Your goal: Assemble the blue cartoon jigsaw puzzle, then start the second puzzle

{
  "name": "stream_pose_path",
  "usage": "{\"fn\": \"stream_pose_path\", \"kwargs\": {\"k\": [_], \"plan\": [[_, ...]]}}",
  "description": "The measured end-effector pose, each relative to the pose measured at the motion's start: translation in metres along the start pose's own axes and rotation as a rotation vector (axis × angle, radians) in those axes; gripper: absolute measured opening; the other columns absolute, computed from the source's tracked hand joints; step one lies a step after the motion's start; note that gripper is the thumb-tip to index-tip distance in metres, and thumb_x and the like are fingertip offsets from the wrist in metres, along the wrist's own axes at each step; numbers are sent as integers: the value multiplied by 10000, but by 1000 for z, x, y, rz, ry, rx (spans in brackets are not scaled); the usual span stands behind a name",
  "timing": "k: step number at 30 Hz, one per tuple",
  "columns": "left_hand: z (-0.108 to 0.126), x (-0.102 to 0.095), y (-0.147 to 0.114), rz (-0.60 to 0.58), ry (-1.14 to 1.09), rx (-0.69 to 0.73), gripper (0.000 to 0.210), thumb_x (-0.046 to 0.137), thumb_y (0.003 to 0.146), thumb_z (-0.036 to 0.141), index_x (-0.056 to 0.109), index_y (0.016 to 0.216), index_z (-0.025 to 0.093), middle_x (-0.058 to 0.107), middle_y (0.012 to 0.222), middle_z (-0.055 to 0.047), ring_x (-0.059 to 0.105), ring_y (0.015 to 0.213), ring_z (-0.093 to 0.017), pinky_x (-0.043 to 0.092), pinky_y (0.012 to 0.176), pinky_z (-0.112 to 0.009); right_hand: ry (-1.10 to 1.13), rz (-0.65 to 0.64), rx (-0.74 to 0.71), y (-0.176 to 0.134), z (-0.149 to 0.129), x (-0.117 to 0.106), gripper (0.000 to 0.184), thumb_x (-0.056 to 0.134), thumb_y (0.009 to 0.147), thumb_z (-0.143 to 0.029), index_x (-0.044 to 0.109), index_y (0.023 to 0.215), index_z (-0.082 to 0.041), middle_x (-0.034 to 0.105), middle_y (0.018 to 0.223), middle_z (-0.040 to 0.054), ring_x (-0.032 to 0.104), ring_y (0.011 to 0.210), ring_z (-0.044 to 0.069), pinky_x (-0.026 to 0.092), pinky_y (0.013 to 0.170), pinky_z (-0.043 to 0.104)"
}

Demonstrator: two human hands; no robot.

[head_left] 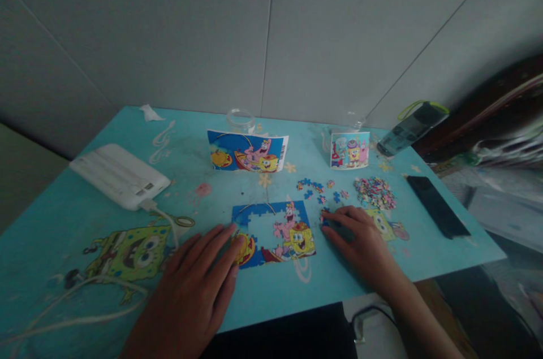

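A partly assembled jigsaw puzzle lies flat on the table, its blue border and cartoon figures joined around a gap in the middle. My left hand rests with outstretched fingers on the puzzle's left edge, over the yellow burger picture. Just right of the puzzle, my right hand pinches a small puzzle piece between thumb and index finger; the fingers partly hide it. Several loose blue and pink pieces are scattered beyond that hand. Behind the puzzle stands a reference picture card with the same scene.
A heap of mixed pieces sits at right, near a black phone. Behind are a second card, a clear jar and a dark bottle. On the left lies a white power bank with a cable.
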State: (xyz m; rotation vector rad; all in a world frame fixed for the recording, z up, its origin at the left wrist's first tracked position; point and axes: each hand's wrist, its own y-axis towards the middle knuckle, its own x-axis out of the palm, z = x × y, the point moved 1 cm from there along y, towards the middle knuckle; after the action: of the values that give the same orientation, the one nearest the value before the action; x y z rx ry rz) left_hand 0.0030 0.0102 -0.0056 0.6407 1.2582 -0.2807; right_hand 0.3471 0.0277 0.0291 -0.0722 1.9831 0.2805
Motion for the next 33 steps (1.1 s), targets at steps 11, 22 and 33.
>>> {"fn": "stream_pose_path", "kwargs": {"k": [11, 22, 33], "plan": [[3, -5, 1, -31, -12, -20, 489, 535, 971, 244, 504, 1459, 247, 482, 1538, -68, 460, 1381, -293, 373, 1133, -531, -136, 88, -96, -5, 0, 6, 217, 595, 991, -304, 751, 1134, -256, 708, 1043, 81, 646, 919, 251, 491, 831, 433], [6, -6, 2, -5, -34, -33, 437, 524, 979, 234, 537, 1415, 225, 507, 1510, -83, 465, 1369, -300, 376, 1123, -538, 20, 258, -364, -5, -58, 23, 194, 687, 921, -132, 714, 1095, -213, 730, 999, 56, 651, 860, 192, 461, 791, 381], [8, -9, 4, -23, -47, -51, 433, 516, 985, 229, 540, 1417, 235, 491, 1528, -71, 450, 1384, -303, 355, 1144, -548, 120, 47, -309, -3, -69, 18, 151, 641, 952, -169, 729, 1062, -225, 706, 1010, 62, 628, 903, 214, 448, 820, 403]]}}
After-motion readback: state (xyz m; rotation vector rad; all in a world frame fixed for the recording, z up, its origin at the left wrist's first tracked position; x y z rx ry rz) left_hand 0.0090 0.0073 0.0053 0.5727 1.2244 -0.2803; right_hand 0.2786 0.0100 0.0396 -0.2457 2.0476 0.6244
